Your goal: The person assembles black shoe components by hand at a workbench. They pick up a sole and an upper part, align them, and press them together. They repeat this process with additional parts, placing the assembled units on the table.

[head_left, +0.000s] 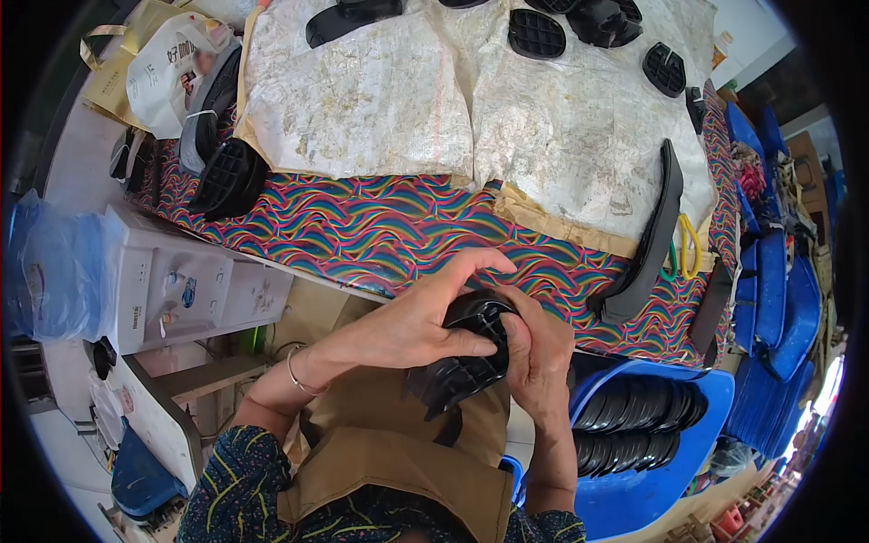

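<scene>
In front of my brown apron, both hands hold a glossy black moulded shoe heel with ribbed hollows showing. My left hand presses its thumb on the piece, while the index finger arches over the top, off it. My right hand grips the other side, thumb along the rim; its remaining fingers are partly hidden behind. On the table beyond lie similar black heels, one with a grid underside and another at the left. A long black shoe sole rests at the right.
A wavy-patterned cloth and a stained white woven sheet cover the table. At lower right, a blue bin holds rows of black pieces. A white water dispenser stands left. Yellow-handled scissors lie by the sole.
</scene>
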Tool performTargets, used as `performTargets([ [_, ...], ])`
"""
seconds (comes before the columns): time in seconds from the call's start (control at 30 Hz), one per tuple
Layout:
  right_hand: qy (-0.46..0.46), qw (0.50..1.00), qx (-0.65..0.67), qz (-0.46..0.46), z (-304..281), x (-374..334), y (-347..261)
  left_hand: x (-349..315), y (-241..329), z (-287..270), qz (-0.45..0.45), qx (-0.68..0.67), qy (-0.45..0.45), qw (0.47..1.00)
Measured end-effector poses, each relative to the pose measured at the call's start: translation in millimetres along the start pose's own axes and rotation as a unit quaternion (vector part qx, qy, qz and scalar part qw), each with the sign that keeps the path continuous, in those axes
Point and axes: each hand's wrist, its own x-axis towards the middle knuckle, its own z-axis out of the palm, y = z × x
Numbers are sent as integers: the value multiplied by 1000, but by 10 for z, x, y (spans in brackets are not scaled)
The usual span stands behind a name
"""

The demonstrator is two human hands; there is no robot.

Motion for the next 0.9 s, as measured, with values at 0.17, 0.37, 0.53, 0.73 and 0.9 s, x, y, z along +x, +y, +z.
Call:
performTargets([
  [0.17, -10, 999, 7, -33, -46, 56, 85, -15, 76, -165, -41, -251, -125, 959],
  [0.37, -13, 999, 40, -23, -27, 54, 76, 15, 5, -69, 40, 83, -13, 996],
  [0.53, 0, 996, 83, 18, -52, 82, -12, -1, 42, 1, 62, 79, 2, 995],
  [0.73, 15, 992, 117, 45, -86, 61, 23, -47, -43, -110, 9, -126, -68, 990],
  [0.9, 39, 996, 79, 33, -54, 143, -8, -81, -105, 111, 15, -163, 64, 984],
])
